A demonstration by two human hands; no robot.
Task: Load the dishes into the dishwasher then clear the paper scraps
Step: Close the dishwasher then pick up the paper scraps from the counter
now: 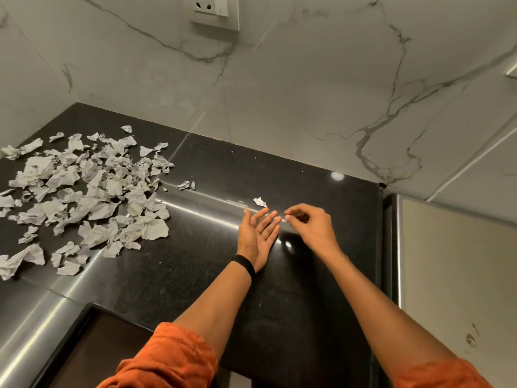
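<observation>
Left hand [258, 233] lies palm-up, fingers straight; right hand [310, 228] curls, fingertips pinched (holding anything? cannot tell), near a paper scrap [260, 202]

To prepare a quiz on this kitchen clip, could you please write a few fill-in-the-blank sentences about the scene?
The heap of paper scraps lies on the countertop's ___ side.
The left hand is held palm ___.
The wristband on the left wrist is ___.
Missing words: left, up, black.

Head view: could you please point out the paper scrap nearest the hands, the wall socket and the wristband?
paper scrap [260, 202], head view, its centre.
wall socket [212, 15], head view, faceplate middle.
wristband [245, 266], head view, band's top face.
</observation>
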